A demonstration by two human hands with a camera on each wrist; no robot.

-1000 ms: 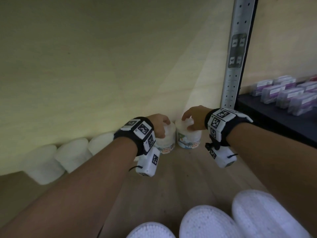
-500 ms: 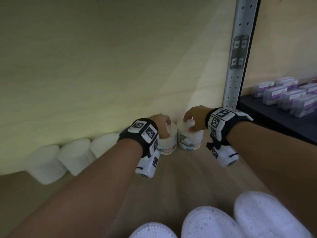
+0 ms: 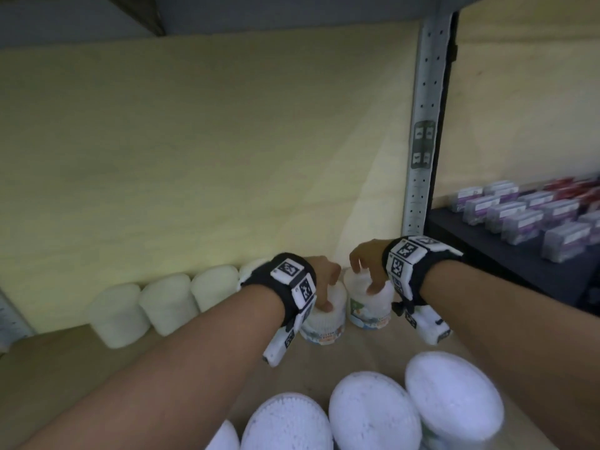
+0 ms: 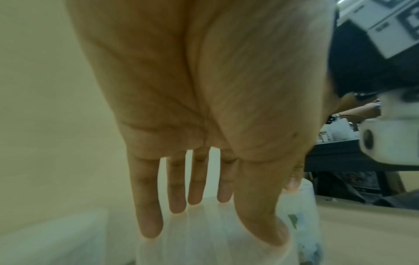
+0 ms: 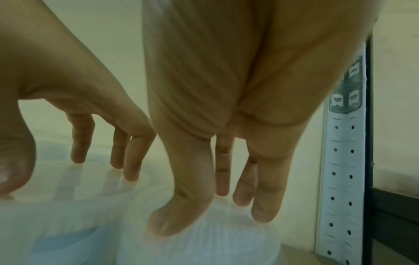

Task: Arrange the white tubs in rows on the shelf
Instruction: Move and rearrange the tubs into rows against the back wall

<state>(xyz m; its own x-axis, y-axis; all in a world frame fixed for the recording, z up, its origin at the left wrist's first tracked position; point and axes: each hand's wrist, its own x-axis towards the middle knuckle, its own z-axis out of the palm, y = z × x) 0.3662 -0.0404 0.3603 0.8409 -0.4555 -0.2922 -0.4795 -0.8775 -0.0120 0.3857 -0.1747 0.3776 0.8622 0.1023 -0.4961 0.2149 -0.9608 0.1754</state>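
Observation:
Two white tubs with printed labels stand side by side near the back panel of the wooden shelf (image 3: 341,362). My left hand (image 3: 321,280) is over the left tub (image 3: 324,329). Its straight fingers (image 4: 176,197) touch the lid (image 4: 204,247), and the thumb lies at the lid's front edge. My right hand (image 3: 367,264) is over the right tub (image 3: 370,315). Its fingertips (image 5: 265,206) and thumb rest on that lid (image 5: 204,247). In the right wrist view the left hand (image 5: 90,143) touches its tub (image 5: 56,224).
A row of plain white tubs (image 3: 168,306) lines the back panel to the left. Several more tubs (image 3: 373,414) stand at the shelf's front edge. A perforated metal post (image 3: 422,141) is just right of my right hand. Beyond it, purple boxes (image 3: 519,219) sit on a dark shelf.
The head view has tilted up and drawn back, so more of the back row shows. Both hands stay on the same two tubs, with looser fingers on the lids.

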